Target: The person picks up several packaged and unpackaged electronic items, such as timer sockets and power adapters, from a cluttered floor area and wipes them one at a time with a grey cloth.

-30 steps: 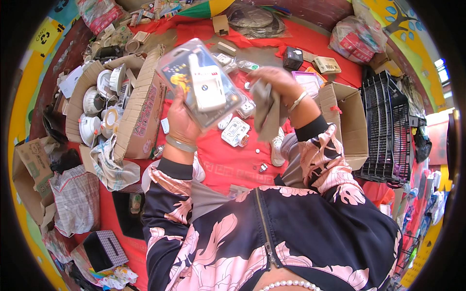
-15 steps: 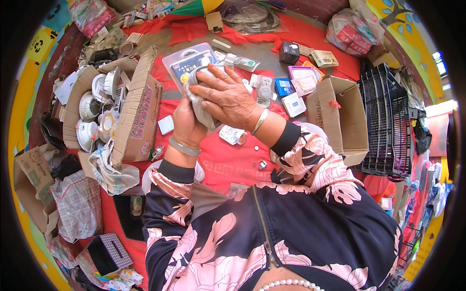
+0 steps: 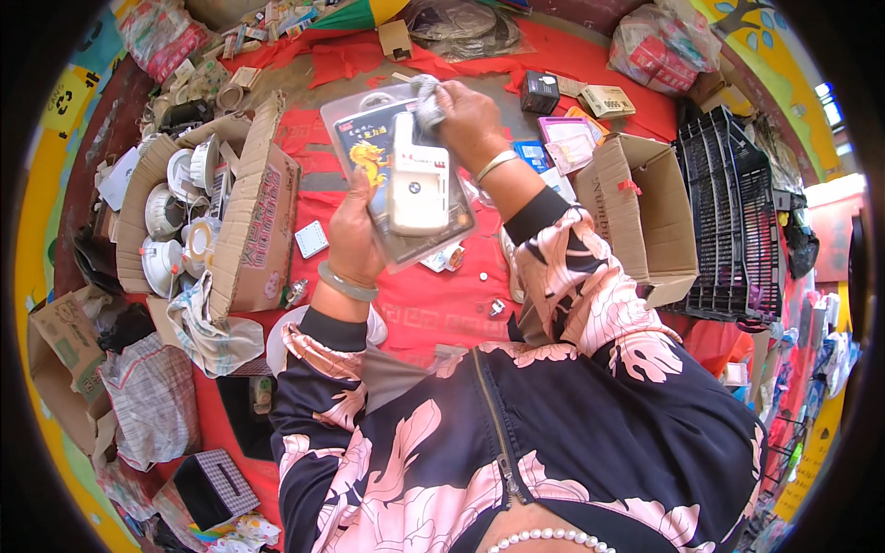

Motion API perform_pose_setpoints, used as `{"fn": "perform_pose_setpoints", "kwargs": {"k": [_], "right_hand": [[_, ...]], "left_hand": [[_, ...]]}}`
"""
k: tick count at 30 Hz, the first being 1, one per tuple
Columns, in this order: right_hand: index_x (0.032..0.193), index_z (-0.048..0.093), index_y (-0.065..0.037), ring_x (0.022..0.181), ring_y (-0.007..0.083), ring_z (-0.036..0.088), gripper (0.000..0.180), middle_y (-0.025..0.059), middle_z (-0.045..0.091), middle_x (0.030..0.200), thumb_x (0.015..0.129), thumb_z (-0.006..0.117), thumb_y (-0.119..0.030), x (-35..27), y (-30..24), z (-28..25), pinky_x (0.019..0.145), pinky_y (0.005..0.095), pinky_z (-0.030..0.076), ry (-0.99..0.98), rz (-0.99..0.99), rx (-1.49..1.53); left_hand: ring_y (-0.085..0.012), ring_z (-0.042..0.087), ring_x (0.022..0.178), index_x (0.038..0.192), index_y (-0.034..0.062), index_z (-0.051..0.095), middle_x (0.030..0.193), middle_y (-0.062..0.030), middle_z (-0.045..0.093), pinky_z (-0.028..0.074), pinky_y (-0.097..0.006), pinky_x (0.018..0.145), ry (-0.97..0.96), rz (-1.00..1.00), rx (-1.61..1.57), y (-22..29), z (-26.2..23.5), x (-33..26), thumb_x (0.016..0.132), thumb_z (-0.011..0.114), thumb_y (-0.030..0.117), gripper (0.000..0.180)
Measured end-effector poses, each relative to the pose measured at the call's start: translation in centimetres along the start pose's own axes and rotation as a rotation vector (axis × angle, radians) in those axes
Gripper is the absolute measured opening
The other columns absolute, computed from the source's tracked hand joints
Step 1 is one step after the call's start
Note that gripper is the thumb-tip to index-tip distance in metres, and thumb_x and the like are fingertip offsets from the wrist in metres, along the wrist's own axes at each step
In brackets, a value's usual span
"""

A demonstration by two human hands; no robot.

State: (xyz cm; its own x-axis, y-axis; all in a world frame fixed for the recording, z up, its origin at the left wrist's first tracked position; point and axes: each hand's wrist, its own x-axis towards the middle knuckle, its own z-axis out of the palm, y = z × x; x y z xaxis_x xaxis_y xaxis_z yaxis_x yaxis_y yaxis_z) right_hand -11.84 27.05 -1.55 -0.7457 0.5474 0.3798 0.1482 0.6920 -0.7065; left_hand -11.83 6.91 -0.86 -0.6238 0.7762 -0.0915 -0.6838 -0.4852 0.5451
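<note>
Held up in front of me is a clear plastic blister pack [image 3: 366, 158] with a dark card and a golden dragon picture. A white device [image 3: 421, 189] shows through its plastic. My left hand [image 3: 355, 230] grips the pack by its left side, thumb on the front. At the top right corner, my right hand [image 3: 473, 124] is closed round a bunched grey cloth [image 3: 427, 98], which touches the pack's edge there. The fingers of my left hand behind the pack are hidden.
At left stands an open carton [image 3: 267, 221] full of round white lamp fittings [image 3: 166, 205]. On the right are another open carton [image 3: 618, 217] and a black plastic crate [image 3: 728, 221]. Small boxes, including a black one [image 3: 539, 92], lie on the red cloth [image 3: 433, 318] ahead.
My right hand has moved with the cloth off the pack's front to its top right corner, and its fingers have closed up. The pack has turned, showing its front.
</note>
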Motion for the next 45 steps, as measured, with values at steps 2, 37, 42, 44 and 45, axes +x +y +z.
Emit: {"fn": "perform_pose_setpoints", "kwargs": {"k": [2,37,42,44,45], "right_hand": [[0.094,0.064,-0.006,0.083,0.0365,0.060,0.027,0.0190,0.064,0.089,0.089,0.050,-0.029,1.5,3.0,0.0,0.074,0.0422,0.047,0.033,0.085,0.075],[0.097,0.063,-0.004,0.067,0.0186,0.061,0.027,0.0090,0.064,0.080,0.088,0.059,-0.029,4.2,5.6,-8.0,0.060,0.0316,0.050,-0.061,0.274,1.130],[0.109,0.059,-0.003,0.080,0.0188,0.061,0.039,0.0115,0.062,0.097,0.087,0.059,-0.035,2.1,2.5,-6.9,0.070,0.0307,0.050,-0.307,0.084,0.937],[0.103,0.060,0.000,0.081,0.0201,0.061,0.043,0.0117,0.063,0.094,0.083,0.063,-0.038,-0.4,-0.1,-5.1,0.072,0.0310,0.049,-0.396,-0.225,0.416],[0.100,0.061,0.001,0.081,0.0186,0.061,0.041,0.0108,0.064,0.092,0.082,0.065,-0.036,-0.9,-0.9,-4.8,0.073,0.0304,0.048,-0.524,-0.280,0.218]], "left_hand": [[-0.0268,0.058,0.106,0.125,-0.0011,0.043,0.117,-0.0147,0.055,0.049,-0.040,0.091,0.013,0.056,0.007,0.6,0.2,-0.2,0.098,0.040,0.031,0.042],[-0.0150,0.054,0.105,0.126,-0.0030,0.047,0.115,-0.0092,0.058,0.041,-0.027,0.092,-0.117,-0.127,0.635,2.0,-0.7,-1.0,0.089,0.049,0.008,0.039],[-0.0166,0.054,0.105,0.125,-0.0039,0.048,0.115,-0.0096,0.058,0.039,-0.029,0.094,-0.093,-0.140,0.654,2.6,-0.8,-0.8,0.089,0.050,0.010,0.039],[-0.0160,0.054,0.104,0.124,-0.0043,0.048,0.114,-0.0095,0.058,0.040,-0.029,0.093,-0.116,-0.132,0.652,2.0,-1.1,-0.6,0.089,0.049,0.010,0.038],[-0.0158,0.054,0.104,0.123,-0.0045,0.049,0.114,-0.0095,0.058,0.040,-0.029,0.093,-0.133,-0.128,0.653,1.9,-1.1,-0.5,0.089,0.049,0.010,0.037]]}}
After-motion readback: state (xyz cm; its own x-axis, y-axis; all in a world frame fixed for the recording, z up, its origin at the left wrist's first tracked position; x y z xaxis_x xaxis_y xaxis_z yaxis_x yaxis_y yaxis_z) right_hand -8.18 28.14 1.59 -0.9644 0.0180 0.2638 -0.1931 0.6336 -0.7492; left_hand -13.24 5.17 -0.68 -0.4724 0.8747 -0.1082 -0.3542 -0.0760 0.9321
